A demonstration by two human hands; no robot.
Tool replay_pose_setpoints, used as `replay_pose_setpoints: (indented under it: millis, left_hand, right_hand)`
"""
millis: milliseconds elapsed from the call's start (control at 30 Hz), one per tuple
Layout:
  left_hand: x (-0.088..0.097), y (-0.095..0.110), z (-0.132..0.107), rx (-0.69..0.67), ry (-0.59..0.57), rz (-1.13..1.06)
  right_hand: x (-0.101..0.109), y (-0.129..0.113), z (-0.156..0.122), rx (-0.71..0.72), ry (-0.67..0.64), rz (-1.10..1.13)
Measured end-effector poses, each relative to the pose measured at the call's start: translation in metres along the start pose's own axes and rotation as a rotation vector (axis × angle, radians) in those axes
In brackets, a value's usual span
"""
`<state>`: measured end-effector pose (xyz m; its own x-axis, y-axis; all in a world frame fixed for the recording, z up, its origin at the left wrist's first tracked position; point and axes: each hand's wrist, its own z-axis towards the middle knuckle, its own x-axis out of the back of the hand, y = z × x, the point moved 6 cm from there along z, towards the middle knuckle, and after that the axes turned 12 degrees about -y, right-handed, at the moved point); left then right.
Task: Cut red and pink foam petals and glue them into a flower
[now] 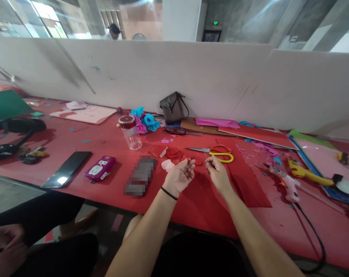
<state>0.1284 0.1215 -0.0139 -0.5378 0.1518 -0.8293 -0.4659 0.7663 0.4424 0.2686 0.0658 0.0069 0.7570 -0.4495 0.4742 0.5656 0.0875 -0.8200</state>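
Note:
My left hand [181, 176] is palm up over the red table [111, 138], fingers curled, pinching a small red paper piece [197, 161]. My right hand [217, 174] is just to its right, fingers pinched together near the same red piece; what it grips is too small to name. Scissors with yellow and red handles [217, 153] lie just beyond both hands. A red paper flower [174, 153] and a pale pink petal [167, 165] lie by my left hand. A red felt sheet [247, 181] lies under my right hand.
A glass jar with a red lid [130, 132], blue and pink paper flowers [145, 121], a dark bag [172, 108], a black phone [67, 168], a purple device [99, 168], a white glue gun [286, 184] and a yellow one [305, 173]. Another person's hand [5, 246] shows at bottom left.

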Motion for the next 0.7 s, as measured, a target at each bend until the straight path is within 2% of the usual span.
replay_pose_setpoints:
  millis: [133, 233, 367, 533, 633, 700]
  left_hand:
    - [0.007, 0.018, -0.002, -0.185, 0.098, 0.103]
    - [0.013, 0.033, -0.006, -0.315, 0.181, 0.128]
    - [0.014, 0.034, -0.005, -0.288, 0.173, 0.138]
    - [0.011, 0.016, -0.002, -0.165, 0.14, 0.17]
    - [0.006, 0.004, 0.0, -0.137, 0.062, 0.23]
    - [0.0, -0.005, 0.003, -0.135, -0.027, 0.27]
  right_hand:
    - [-0.017, 0.003, -0.012, -0.137, -0.283, -0.274]
    - [-0.017, 0.008, -0.015, -0.164, -0.323, -0.438]
    - [-0.004, 0.015, -0.001, -0.153, -0.208, -0.359]
    - [0.016, 0.028, 0.013, -0.206, 0.01, -0.19]
    - [0.029, 0.032, 0.007, -0.192, 0.172, -0.071]
    - [0.031, 0.028, 0.002, -0.147, 0.205, 0.019]
